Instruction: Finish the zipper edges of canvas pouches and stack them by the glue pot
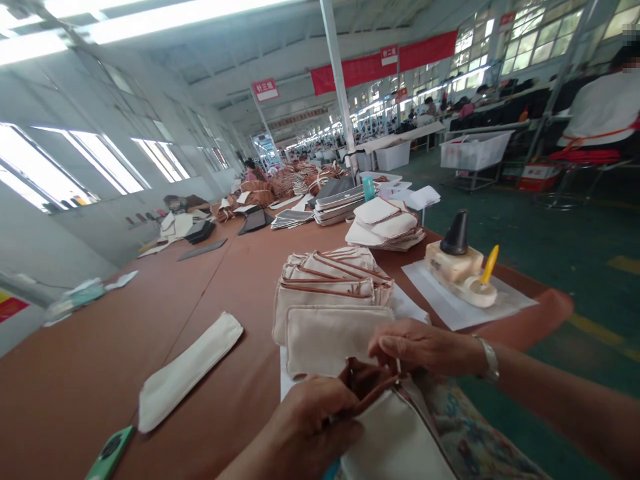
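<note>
Closest in, a cream bag with a brown lining lies over patterned cloth at the near edge of the table, its mouth pulled up and facing away from the person. The left hand pinches the rim of that mouth between thumb and fingers. The right hand, with a bracelet at the wrist, has its fingers curled in at the other side of the mouth, by the end of a zip; I cannot tell what, if anything, they pinch. Off to the left lie a green phone, cut by the picture's edge, and a long cream piece, both on the brown table. Just beyond the hands a flat cream pouch leans against a pile of brown-edged pouches. To the right, a block carrying a black cone and a yellow stick sits on white paper. Farther along come a stack of cream pieces, grey-and-white layers and brown bundles. Past the table, a person in a pale top sits at the right, and a red banner hangs in the hall
</note>
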`<state>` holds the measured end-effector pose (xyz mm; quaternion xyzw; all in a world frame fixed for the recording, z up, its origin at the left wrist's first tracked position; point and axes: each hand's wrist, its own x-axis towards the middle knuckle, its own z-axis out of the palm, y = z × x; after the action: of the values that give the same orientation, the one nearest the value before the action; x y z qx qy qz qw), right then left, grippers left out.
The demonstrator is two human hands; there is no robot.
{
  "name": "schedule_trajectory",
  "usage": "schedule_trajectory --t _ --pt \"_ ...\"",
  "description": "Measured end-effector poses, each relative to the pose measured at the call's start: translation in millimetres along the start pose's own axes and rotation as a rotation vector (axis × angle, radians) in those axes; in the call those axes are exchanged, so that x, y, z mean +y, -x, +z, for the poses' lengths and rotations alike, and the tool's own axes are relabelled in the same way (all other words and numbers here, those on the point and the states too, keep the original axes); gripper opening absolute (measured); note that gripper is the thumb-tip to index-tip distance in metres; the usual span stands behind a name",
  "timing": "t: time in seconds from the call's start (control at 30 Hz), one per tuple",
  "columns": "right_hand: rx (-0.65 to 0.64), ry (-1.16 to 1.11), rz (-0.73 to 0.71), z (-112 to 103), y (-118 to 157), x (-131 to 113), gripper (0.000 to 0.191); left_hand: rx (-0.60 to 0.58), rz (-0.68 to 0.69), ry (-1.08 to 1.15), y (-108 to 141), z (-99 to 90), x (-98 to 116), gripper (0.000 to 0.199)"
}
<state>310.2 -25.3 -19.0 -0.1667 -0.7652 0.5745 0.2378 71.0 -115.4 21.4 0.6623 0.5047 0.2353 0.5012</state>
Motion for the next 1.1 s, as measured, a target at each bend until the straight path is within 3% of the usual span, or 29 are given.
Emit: schedule_trajectory --t 0.1,0.2,0.33,0.4,0.47,0.57,0.67,0.73,0.87,0.97,1.1 --pt "-0.160 0.247 -0.172 6.8 -20.8 -23.8 0.043 -0.028 -0.014 -0.057 0.3 0.6 25.3 0.024" --pt "-0.310 0.235 -0.212 15.4 -30.3 -28.2 0.048 -0.118 -0.112 0.014 4.3 -13.5 35.5 0.030" --pt "-0.195 0.131 -0.140 1.2 -16.9 -1.6 0.046 -0.316 -0.256 0.176 24.5 -55.7 16.4 0.042" --pt "-0.165 0.158 -0.074 -7.7 -7.7 18.1 0.045 -0.305 -0.285 0.084 37.3 -73.7 5.9 0.036" --pt "-0.188 0.209 -0.015 -7.4 -3.9 32.3 0.045 -0.232 -0.266 -0.055 45.6 -79.0 4.7 0.033" --pt "-0.186 0.252 -0.040 12.6 -12.2 29.0 0.042 -0.204 -0.210 -0.189 41.5 -60.1 21.3 0.026" --pt "-0.149 0.127 -0.115 40.1 -27.8 5.8 0.057 -0.232 -0.154 -0.188 23.5 -31.1 41.0 0.029" --pt "-0.104 0.026 -0.117 51.3 -33.3 -3.9 0.048 -0.224 -0.116 -0.139 13.2 -21.6 42.6 0.033" --pt "-0.054 -0.027 -0.037 47.8 -22.0 7.9 0.041 -0.278 -0.195 0.181 9.8 -27.2 10.3 0.040" --pt "-0.023 0.010 -0.058 36.8 -6.1 26.7 0.038 -0.229 -0.219 0.416 13.4 -24.9 -19.0 0.051" --pt "-0.036 0.027 -0.047 27.8 3.4 33.9 0.035 -0.135 -0.178 0.377 8.9 -2.6 -26.2 0.042"
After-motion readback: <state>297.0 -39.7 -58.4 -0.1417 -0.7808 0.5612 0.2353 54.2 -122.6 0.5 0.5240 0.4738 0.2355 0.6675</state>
